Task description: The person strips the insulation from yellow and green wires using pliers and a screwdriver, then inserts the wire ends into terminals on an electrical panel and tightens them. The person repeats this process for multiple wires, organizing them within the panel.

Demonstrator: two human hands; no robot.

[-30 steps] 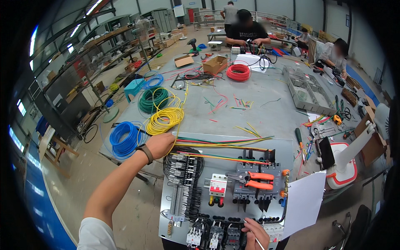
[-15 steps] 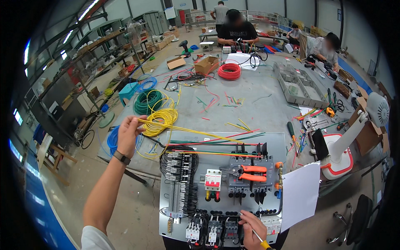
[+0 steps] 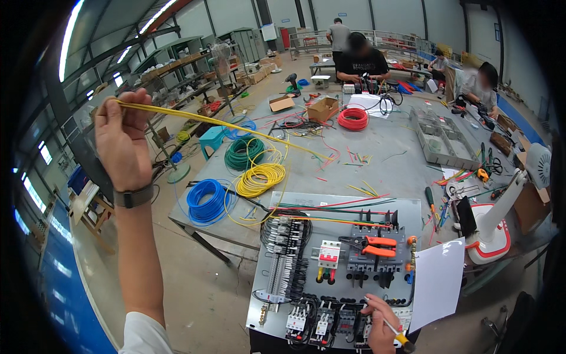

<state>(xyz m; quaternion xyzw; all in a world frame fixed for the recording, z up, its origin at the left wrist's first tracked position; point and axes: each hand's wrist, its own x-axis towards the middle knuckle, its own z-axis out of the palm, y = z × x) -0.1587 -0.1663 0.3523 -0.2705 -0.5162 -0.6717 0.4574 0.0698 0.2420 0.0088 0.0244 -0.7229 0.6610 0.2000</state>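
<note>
Raised at the upper left, my left hand point(image 3: 125, 144) pinches the ends of several straight yellow wires point(image 3: 212, 121). They stretch rightward and down over the coils, with their far ends above the table. My right hand point(image 3: 382, 321) is closed round a screwdriver point(image 3: 405, 341) with a yellow-and-black handle, at the lower edge of a grey electrical panel point(image 3: 330, 203). On that panel lie wire strippers point(image 3: 377, 246) with orange handles, across the black breakers. A white breaker point(image 3: 329, 255) with a red switch stands left of them. Red, green and yellow wires point(image 3: 336, 219) run along the panel's top.
Blue point(image 3: 206, 200), green point(image 3: 244, 153) and yellow point(image 3: 260, 179) wire coils lie at the table's left. A red coil point(image 3: 353, 119) and a grey compartment tray point(image 3: 442, 141) are farther back. A white fan point(image 3: 489, 227) and a white sheet point(image 3: 437, 283) are at the right. Co-workers sit beyond.
My left hand has lifted and moved left with the yellow wires, pulling them up off the panel. My right hand stays by the panel's lower edge with the screwdriver. The view has shifted.
</note>
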